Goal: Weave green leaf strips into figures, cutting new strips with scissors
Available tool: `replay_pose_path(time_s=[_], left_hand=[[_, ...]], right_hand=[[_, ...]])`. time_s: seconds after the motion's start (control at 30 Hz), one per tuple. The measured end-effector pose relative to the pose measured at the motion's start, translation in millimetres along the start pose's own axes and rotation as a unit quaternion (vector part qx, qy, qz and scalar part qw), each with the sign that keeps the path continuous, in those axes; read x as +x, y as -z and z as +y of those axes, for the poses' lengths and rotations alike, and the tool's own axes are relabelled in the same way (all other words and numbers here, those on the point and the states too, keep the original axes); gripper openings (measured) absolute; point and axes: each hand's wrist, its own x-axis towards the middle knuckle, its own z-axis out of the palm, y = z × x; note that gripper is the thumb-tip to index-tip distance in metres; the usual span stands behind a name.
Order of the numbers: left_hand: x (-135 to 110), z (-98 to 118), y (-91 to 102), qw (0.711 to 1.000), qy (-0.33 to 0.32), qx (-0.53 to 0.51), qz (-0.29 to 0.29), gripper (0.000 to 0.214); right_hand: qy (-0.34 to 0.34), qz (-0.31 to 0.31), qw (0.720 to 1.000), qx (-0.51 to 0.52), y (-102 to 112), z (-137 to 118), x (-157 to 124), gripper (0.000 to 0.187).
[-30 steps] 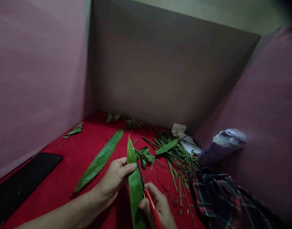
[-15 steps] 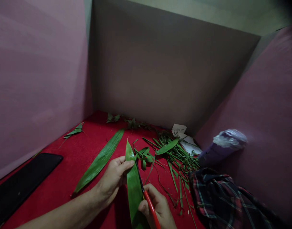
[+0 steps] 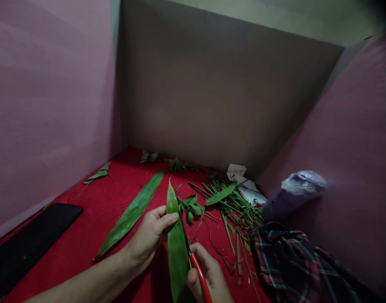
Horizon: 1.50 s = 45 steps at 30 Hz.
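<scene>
My left hand [image 3: 150, 236] pinches a long green leaf [image 3: 175, 244] near its upper half, thumb on top, holding it upright over the red tabletop [image 3: 95, 219]. My right hand [image 3: 208, 277] grips red-handled scissors [image 3: 196, 269] at the bottom edge of the view. The dark blades lie along the leaf's right edge, running up to about my left thumb. Whether the blades are apart is too dark to make out.
A second long leaf [image 3: 133, 212] lies flat left of my hand. A heap of green strips and stems [image 3: 231, 204] lies to the right, with white paper [image 3: 243, 181] behind. A plaid cloth [image 3: 294, 265], a purple bag [image 3: 290, 195] and a black slab [image 3: 25, 244] sit at the sides.
The held leaf shifted slightly left and back, and the scissors crept a little along its right edge. Little else differs.
</scene>
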Motion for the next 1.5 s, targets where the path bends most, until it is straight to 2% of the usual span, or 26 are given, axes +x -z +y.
replay_pose_path(time_s=[0.47,0.63,0.93,1.27,1.5], left_hand=[[-2.3,-2.0,-0.2,1.0,0.019,-0.008,-0.016,0.009],[-1.4,-4.7,0.1,0.999,0.023,0.007,-0.028,0.015],[-2.0,-6.3,-1.8,0.999,0.036,0.001,-0.039,0.01],[-2.8,-3.5,-2.0,0.997,0.044,0.023,-0.05,0.01],[0.5,1.4,1.1,1.0,0.01,0.01,0.0,0.013]], right_hand=[[0.001,0.01,1.0,0.005,0.7,3.5,0.7,0.052],[-0.002,0.004,1.0,0.014,1.0,-1.7,0.7,0.053],[0.0,0.007,1.0,0.024,1.2,-7.1,1.3,0.051],[0.001,0.006,0.999,0.034,4.1,-0.1,1.8,0.048],[0.002,-0.012,0.999,0.047,0.5,-0.1,1.1,0.049]])
